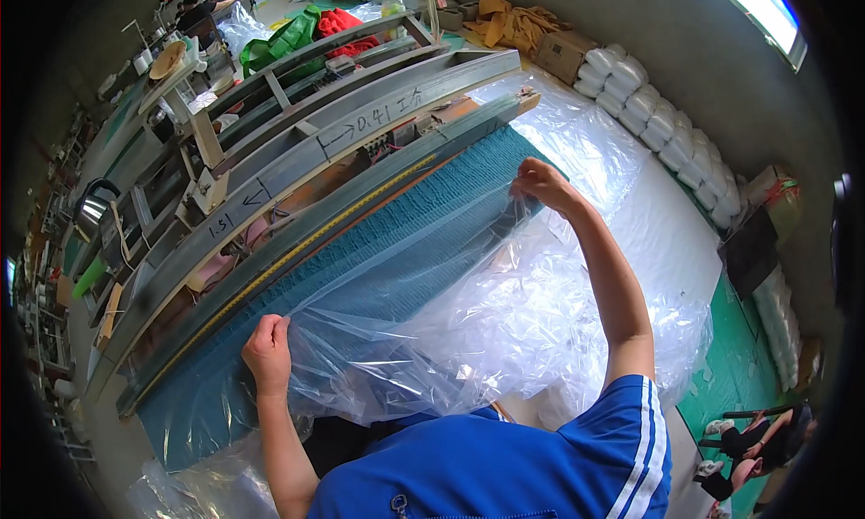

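Observation:
My left hand (268, 346) is closed on the edge of a clear plastic sheet (396, 357), at the near left of a long teal gathered fabric (432, 204). Farther right, my right hand (542, 182) pinches the same sheet near the fabric's far right end. Between both hands the film stretches over the fabric, wrinkled and shiny, and it bunches in front of my body. The teal fabric lies along a metal frame with a yellow measuring tape (342, 214) on its edge.
Metal rails (297, 159) with handwritten marks run behind the fabric. White wrapped bundles (658, 127) line the right wall beside a cardboard box (563, 55). Green and red cloth bags (284, 41) lie at the back. People sit at the far left and at the lower right.

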`<action>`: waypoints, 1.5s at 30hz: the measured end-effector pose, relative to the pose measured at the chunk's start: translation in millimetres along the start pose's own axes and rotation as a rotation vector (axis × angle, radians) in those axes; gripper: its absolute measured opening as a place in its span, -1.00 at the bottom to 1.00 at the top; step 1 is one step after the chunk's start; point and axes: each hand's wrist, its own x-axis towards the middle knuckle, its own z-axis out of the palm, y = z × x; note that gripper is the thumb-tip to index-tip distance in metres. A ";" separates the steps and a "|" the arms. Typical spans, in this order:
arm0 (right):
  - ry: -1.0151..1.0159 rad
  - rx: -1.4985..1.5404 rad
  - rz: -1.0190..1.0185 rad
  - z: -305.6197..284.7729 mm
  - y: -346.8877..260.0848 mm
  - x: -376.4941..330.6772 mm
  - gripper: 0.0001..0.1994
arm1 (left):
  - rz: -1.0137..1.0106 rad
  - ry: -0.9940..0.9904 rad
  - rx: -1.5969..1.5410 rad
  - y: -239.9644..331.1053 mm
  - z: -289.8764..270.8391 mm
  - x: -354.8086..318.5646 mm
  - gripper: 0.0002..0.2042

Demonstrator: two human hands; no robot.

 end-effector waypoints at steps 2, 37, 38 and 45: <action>0.005 -0.014 -0.017 0.6 2.1 -8.1 -0.87 | -0.009 -0.008 -0.012 -0.4 -0.1 0.3 -0.89; 0.534 -0.863 -0.345 66.7 35.6 75.0 -0.89 | -0.523 -0.638 0.270 -111.9 -9.5 -203.5 -0.55; 0.525 -0.864 -0.398 63.8 38.6 80.7 -0.88 | -0.451 -0.394 0.255 -112.6 4.3 -201.6 -0.55; 0.565 -0.969 -0.289 59.0 61.0 102.4 -0.64 | -0.232 -0.181 -0.148 -97.9 87.7 -212.1 -0.84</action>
